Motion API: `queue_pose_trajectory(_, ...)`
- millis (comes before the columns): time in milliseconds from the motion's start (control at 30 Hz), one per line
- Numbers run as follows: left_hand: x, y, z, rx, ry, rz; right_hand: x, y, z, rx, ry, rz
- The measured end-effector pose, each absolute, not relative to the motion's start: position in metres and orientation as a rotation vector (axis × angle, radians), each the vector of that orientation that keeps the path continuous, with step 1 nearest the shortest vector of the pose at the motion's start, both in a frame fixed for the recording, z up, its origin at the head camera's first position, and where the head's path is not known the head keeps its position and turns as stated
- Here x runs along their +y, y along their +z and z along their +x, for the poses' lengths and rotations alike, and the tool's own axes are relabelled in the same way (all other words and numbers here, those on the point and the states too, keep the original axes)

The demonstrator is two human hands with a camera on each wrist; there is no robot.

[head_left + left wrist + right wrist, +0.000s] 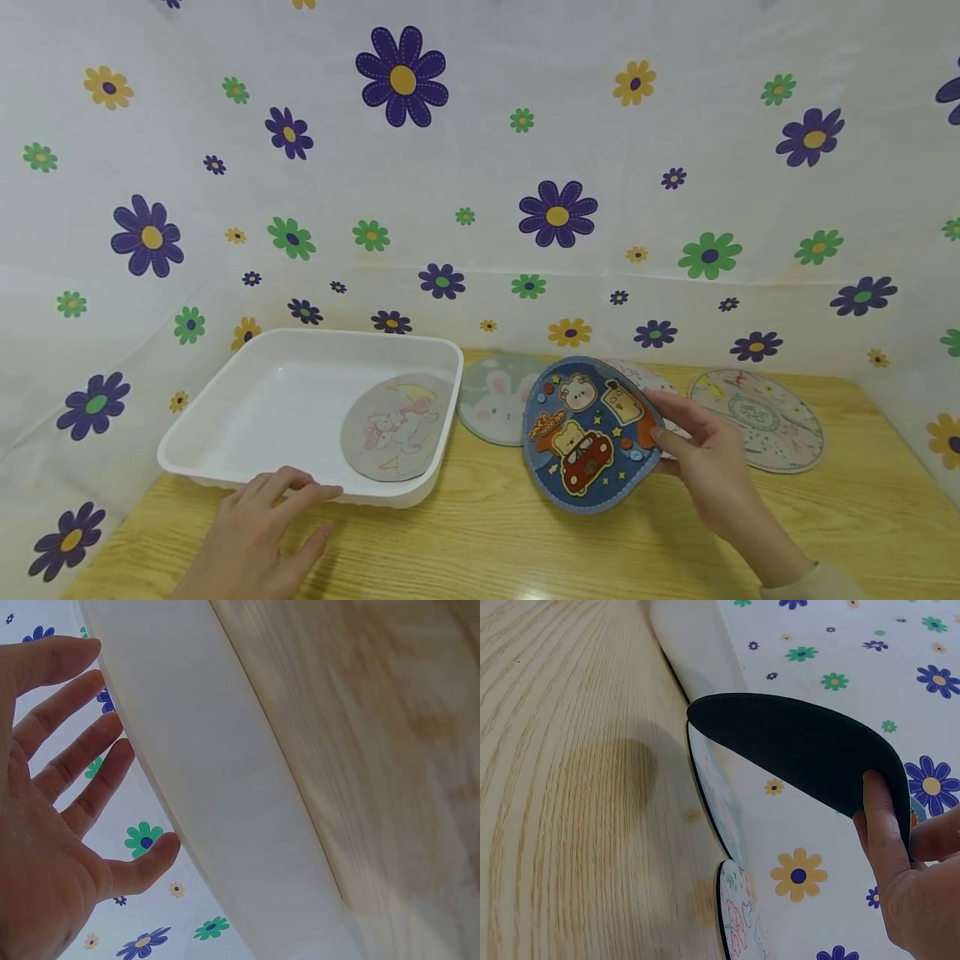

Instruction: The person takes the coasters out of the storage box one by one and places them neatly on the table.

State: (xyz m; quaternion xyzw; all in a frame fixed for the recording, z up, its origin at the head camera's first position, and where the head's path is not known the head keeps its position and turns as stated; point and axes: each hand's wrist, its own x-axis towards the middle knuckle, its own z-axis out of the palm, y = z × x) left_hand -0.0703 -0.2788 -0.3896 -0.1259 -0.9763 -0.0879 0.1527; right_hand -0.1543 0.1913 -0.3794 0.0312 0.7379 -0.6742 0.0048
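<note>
My right hand (708,462) pinches the right edge of a round blue mat (551,467), thumb on its printed face and fingers behind. Bears, a red car and small stars decorate this mat, which is tilted up above the table; its dark underside shows in the right wrist view. At the front of a white tray (247,408), my left hand (258,525) has its fingertips right at the rim, fingers loosely extended, holding nothing. Inside the tray, a pale round mat (397,429) with a pink and yellow drawing leans on the right wall.
Behind the blue mat lies a grey-green round mat (491,404) with a bunny face. A pale mat (637,375) is mostly hidden by the blue one. Another patterned mat (780,425) lies farther right on the wooden table (480,542). A flowered cloth (480,150) stands behind.
</note>
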Motion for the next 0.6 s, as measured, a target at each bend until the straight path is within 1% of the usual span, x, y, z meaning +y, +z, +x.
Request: queue_pose_trajectory(600, -0.2804, -0.3909, -0.0716, -2.795, -0.255, -0.371, 0.2012, -0.3845, -0.1485, 2.308, -2.083, 0.164)
